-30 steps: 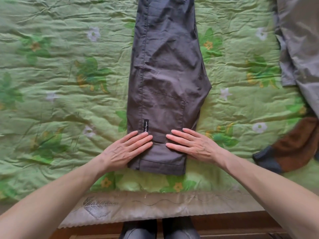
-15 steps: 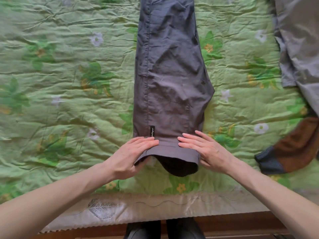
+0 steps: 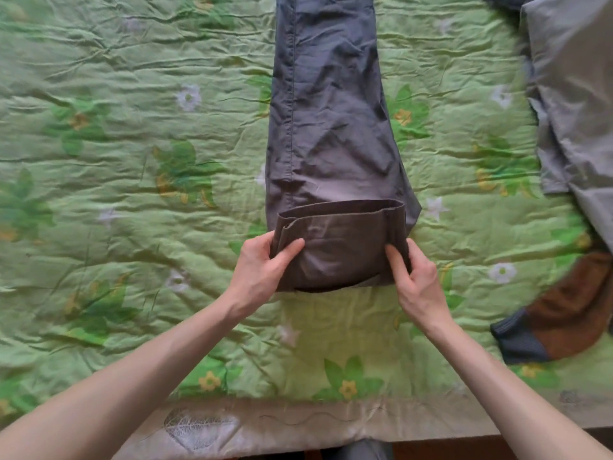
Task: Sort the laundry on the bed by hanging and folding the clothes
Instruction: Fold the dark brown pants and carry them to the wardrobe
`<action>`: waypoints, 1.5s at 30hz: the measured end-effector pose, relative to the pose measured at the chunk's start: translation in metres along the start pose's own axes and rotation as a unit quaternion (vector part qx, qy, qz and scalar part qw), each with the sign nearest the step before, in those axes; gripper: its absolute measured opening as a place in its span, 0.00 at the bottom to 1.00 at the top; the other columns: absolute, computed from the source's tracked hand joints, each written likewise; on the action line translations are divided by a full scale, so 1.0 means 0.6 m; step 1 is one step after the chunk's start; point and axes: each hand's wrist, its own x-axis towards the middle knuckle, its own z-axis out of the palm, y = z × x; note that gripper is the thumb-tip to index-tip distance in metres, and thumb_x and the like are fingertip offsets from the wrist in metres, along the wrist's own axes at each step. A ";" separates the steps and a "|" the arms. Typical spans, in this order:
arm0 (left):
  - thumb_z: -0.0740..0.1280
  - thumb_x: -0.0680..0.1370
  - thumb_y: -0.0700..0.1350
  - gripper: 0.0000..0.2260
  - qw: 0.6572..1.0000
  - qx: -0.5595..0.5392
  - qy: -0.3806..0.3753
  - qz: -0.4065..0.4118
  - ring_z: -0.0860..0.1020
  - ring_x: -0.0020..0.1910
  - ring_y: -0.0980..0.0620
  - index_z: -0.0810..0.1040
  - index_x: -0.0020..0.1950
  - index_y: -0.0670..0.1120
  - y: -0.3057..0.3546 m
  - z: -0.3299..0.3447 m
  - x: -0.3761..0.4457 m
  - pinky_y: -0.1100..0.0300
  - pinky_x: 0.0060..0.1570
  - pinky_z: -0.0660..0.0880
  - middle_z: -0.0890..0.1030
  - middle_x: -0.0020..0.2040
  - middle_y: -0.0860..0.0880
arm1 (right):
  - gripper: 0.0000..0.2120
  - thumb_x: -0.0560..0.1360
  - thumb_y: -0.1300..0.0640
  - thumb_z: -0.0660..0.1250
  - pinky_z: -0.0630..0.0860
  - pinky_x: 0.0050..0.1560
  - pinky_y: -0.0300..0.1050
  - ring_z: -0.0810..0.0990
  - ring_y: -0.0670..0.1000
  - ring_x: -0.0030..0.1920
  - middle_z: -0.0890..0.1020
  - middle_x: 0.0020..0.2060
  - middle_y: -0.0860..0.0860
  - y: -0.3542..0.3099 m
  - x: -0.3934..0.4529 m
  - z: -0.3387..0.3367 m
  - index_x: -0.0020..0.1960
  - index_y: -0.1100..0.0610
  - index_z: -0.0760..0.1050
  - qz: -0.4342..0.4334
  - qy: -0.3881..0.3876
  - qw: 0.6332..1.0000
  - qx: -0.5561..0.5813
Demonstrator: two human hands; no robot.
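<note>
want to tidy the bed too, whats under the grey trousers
Under the grey trousers lies the green floral bedspread, showing all round them. Each hand, left hand and right hand, grips the rolled waist end; anything beneath the cloth is hidden.

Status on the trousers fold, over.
Left hand and right hand grip the trousers waist end, turned up over itself. Legs flat on bedspread. Nothing in the way.

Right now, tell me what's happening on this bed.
A person is folding dark grey trousers laid lengthwise on the green floral bedspread. The left hand and right hand each grip a side of the near end, which is turned over onto the legs in a first fold. A light grey garment and a brown one lie unfolded at the right.
</note>
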 end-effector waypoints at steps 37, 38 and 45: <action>0.62 0.84 0.42 0.16 0.888 0.303 0.249 0.240 0.72 0.66 0.43 0.70 0.71 0.41 -0.019 0.041 0.108 0.51 0.69 0.67 0.73 0.66 0.40 | 0.26 0.84 0.49 0.62 0.78 0.52 0.57 0.79 0.61 0.56 0.78 0.61 0.59 -0.013 0.171 0.043 0.79 0.60 0.66 -0.101 0.173 0.914 -0.354; 0.62 0.84 0.42 0.19 0.865 0.345 0.220 0.291 0.70 0.72 0.41 0.70 0.74 0.38 -0.019 0.037 0.110 0.48 0.74 0.64 0.71 0.71 0.39 | 0.28 0.84 0.48 0.62 0.77 0.58 0.57 0.77 0.60 0.61 0.76 0.65 0.60 -0.010 0.167 0.043 0.80 0.60 0.64 -0.145 0.165 0.900 -0.377; 0.59 0.84 0.58 0.33 0.761 0.581 0.047 0.284 0.50 0.85 0.41 0.58 0.85 0.44 -0.028 0.033 0.131 0.43 0.83 0.50 0.54 0.85 0.40 | 0.36 0.82 0.35 0.58 0.57 0.80 0.61 0.51 0.55 0.84 0.54 0.84 0.54 0.039 0.160 0.044 0.84 0.51 0.57 -0.261 -0.022 0.879 -0.399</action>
